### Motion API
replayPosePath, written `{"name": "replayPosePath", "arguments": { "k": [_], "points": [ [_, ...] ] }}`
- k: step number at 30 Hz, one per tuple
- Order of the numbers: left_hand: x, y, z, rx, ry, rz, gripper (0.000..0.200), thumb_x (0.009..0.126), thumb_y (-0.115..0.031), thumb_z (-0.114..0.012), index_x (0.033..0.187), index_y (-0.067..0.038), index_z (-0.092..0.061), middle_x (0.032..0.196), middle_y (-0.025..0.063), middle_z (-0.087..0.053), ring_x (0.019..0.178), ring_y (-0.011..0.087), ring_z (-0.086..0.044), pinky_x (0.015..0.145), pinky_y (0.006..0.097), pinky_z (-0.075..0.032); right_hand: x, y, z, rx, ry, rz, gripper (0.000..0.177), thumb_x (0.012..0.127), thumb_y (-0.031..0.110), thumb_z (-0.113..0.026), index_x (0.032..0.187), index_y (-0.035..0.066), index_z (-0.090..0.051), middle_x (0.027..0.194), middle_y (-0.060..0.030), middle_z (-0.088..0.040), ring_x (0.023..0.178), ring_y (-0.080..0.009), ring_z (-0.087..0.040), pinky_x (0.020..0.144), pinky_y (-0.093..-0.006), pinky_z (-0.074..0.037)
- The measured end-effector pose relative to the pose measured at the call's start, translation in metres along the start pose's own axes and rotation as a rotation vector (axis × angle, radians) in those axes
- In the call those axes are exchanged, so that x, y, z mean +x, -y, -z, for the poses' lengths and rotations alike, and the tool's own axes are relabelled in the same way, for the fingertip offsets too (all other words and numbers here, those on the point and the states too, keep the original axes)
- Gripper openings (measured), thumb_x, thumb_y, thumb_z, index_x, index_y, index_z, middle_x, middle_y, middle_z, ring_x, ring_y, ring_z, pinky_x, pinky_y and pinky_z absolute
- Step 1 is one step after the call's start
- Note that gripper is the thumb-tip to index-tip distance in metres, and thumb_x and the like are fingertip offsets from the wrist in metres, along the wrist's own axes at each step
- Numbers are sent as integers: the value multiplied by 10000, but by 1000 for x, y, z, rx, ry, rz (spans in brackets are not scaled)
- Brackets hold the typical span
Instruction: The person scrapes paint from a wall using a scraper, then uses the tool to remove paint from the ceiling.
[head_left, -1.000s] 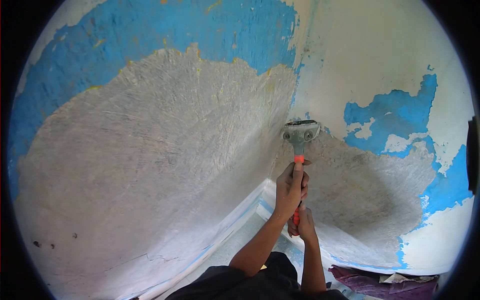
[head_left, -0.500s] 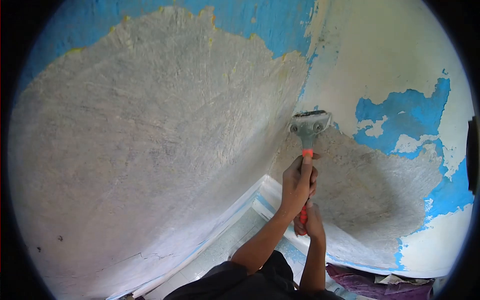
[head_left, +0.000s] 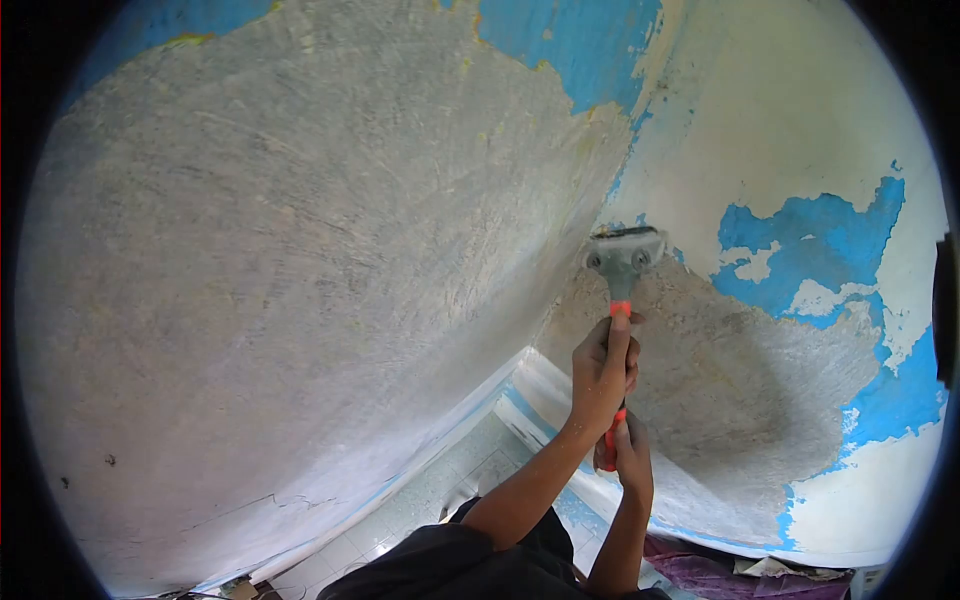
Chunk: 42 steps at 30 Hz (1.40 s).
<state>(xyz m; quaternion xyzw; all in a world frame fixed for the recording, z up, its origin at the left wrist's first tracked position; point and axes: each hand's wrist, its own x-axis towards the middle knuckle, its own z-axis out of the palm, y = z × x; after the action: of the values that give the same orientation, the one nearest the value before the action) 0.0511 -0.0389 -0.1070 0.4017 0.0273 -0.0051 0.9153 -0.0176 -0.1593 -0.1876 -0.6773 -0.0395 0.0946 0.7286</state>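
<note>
Both my hands grip one wall scraper [head_left: 622, 262]. It has a grey metal head with two screws and an orange-red handle. My left hand [head_left: 600, 375] holds the handle high up, forefinger stretched along the shaft. My right hand [head_left: 632, 462] closes on the handle's lower end. The blade edge lies against the right wall [head_left: 760, 110] close to the room corner, at the border between bare grey plaster [head_left: 740, 380] and cream paint. Blue paint patches [head_left: 810, 240] lie to the right of the blade.
The left wall [head_left: 280, 260] is mostly scraped to grey plaster, with blue paint left at the top [head_left: 560, 40]. A pale skirting [head_left: 530, 385] runs along the tiled floor [head_left: 440, 490]. Purple cloth and scraps [head_left: 720, 575] lie at the foot of the right wall.
The view has tilted down and left, so less blue paint shows at the top. The scraper and both hands have shifted slightly right along the wall, with the grip unchanged.
</note>
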Motion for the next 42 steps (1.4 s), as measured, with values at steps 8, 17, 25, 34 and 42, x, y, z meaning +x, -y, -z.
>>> {"name": "replayPosePath", "arguments": {
  "k": [8,17,25,34,42],
  "points": [
    [-1,-9,-3,-46,30,42,515,993,-502,-472,1137,-12,-538,654,-37,-408,468,33,-369,433,203,-307,-26,14,-24,-187,-200,63,366,1012,347,-465,1025,-15,-515,649,-28,-501,474,-79,-441,420,-240,-330],
    [-2,-4,-7,-35,42,15,515,1002,-491,-461,1131,-1,-556,661,-37,-412,485,32,-385,452,202,-331,-16,6,-20,-262,-353,114,415,1012,377,-446,909,-10,-558,584,6,-473,446,-55,-424,406,-222,-298],
    [-2,-5,-8,-44,48,33,521,1002,-486,-463,1153,3,-557,662,-36,-412,491,34,-391,458,204,-336,-18,0,-18,-243,-387,113,420,1008,390,-458,867,5,-550,573,13,-464,440,-56,-425,400,-224,-295],
    [-1,0,-10,-45,61,0,512,1002,-479,-469,1141,4,-567,661,-30,-434,485,38,-400,454,208,-334,-16,2,-17,-250,-403,122,423,1013,379,-447,838,8,-548,570,7,-464,434,-59,-424,393,-232,-295],
    [3,-6,-5,-30,61,-1,509,1001,-479,-470,1143,0,-569,656,-28,-435,487,42,-406,460,212,-344,-7,-8,-16,-229,-394,117,431,1016,390,-453,841,8,-548,572,5,-457,432,-65,-424,391,-233,-294]
  ]
}}
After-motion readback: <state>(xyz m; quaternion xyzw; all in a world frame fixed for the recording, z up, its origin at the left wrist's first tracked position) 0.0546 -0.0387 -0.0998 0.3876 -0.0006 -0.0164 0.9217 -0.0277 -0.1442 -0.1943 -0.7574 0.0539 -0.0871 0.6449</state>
